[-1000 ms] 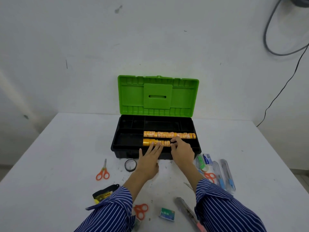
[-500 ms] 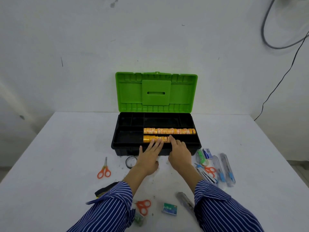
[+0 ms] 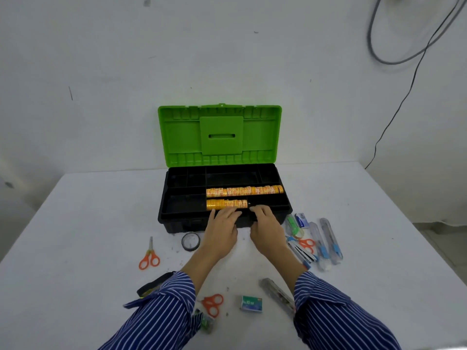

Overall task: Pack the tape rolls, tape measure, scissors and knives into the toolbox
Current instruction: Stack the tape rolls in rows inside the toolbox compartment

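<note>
Change: both hands have drawn back from the front row of tape toward the near wall of the toolbox; the right hand, which pointed a finger at the row's end half a second ago, now lies lower with its fingers bent over the rim.
Toolbox (image 3: 177, 223): black, open at the middle of the bench, its green lid (image 3: 219, 135) standing upright against the wall.
Tape rolls: a long orange row (image 3: 243, 190) fills one tray slot; a shorter orange row (image 3: 226, 204) lies in the slot in front of it, at that slot's left end.
Left hand (image 3: 222, 229): fingers straight and spread, tips resting on the box's front rim just below the short row; grip apart, holding nothing.
Right hand (image 3: 265, 229): fingers curled over the front rim, right of the short row; whether this grip clamps anything I cannot tell.
Black tape roll (image 3: 190, 241): flat on the bench, just in front of the box, left of the left hand.
Scissors: one orange pair (image 3: 149, 256) lies far left, another (image 3: 212, 304) between the sleeves, a third (image 3: 307, 245) among the knives.
Knives (image 3: 328, 241): clear-bodied with blue sliders, side by side right of the box.
Tape measure (image 3: 154, 285): black and yellow, partly hidden by the left sleeve.
Small green box (image 3: 251, 303): near the bench (image 3: 75, 223) front edge, beside a grey knife (image 3: 276, 293).
</note>
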